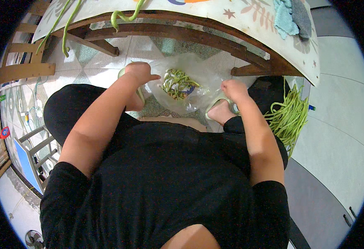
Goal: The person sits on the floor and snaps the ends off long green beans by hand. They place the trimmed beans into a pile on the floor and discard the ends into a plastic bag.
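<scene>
Down between my feet, a clear plastic bag (198,66) is spread wide with its mouth facing up. Short green bean pieces and trimmings (177,83) lie inside it, with something dark blue partly showing beneath them. My left hand (138,73) is closed at the bag's left rim, thumb sticking out over the plastic; its other fingers are mostly hidden. On the opposite side, my right hand (234,90) pinches the right rim. A big bundle of long green beans (289,118) rests beside my right thigh.
Ahead stands a wooden table with a patterned cover (215,16); a few long beans (126,17) hang over its edge. A light blue cloth (285,18) lies at its right. A wooden chair (24,72) is far left, a blue-topped stool (27,164) nearer.
</scene>
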{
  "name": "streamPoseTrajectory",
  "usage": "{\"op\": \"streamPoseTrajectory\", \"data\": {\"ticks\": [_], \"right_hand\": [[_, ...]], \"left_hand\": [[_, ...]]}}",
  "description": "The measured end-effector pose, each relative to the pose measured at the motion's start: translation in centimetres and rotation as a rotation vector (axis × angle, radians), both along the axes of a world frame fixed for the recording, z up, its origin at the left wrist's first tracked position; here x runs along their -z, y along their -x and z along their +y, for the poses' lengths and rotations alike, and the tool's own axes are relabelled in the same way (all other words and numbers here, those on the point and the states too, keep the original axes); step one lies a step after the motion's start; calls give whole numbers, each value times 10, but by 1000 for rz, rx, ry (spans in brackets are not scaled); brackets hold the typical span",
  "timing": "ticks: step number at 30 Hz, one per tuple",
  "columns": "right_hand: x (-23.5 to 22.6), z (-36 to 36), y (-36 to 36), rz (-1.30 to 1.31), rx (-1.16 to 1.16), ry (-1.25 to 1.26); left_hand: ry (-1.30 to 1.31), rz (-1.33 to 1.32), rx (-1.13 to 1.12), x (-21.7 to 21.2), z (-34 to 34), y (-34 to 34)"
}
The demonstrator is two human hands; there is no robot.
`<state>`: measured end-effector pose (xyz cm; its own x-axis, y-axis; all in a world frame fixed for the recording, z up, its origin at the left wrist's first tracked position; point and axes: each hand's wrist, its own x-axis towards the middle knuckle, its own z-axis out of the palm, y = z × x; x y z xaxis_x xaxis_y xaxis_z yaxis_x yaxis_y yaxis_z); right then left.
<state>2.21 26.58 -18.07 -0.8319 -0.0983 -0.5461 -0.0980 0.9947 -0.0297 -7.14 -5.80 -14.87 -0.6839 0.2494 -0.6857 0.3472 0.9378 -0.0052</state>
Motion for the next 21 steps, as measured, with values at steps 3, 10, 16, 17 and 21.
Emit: {"op": "streamPoseTrajectory", "data": {"ticks": [3, 10, 16, 17, 21], "right_hand": [[-21, 4, 4, 94, 41, 42], [21, -1, -13, 41, -21, -22], [-49, -44, -11, 125, -60, 191], [-56, -48, -9, 126, -66, 221], [-99, -77, -2, 161, -136, 349]], "left_hand": [[-83, 106, -5, -7, -7, 4], [-88, 39, -48, 2, -16, -12], [-572, 268, -137, -38, 3, -12], [-738, 294, -201, -43, 7, -7], [-1612, 49, -823, -104, 8, -11]]}}
